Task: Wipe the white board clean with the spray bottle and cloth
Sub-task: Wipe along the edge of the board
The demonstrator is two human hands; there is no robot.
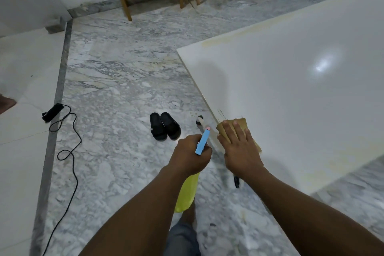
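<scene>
Tan cloth point(244, 123) lies at the white board's point(301, 89) near edge, pressed flat under my right hand's point(239, 147) straight, spread fingers. Just off that edge my left hand point(187, 156) curls around the yellow spray bottle's point(202, 141) neck.

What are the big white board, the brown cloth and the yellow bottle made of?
The white board looks like coated laminate: smooth, glossy, mirroring a lamp's glare. The cloth seems soft fabric: matte tan, flattened under the right hand. The spray bottle is likely plastic: translucent yellow body, opaque blue head.
</scene>
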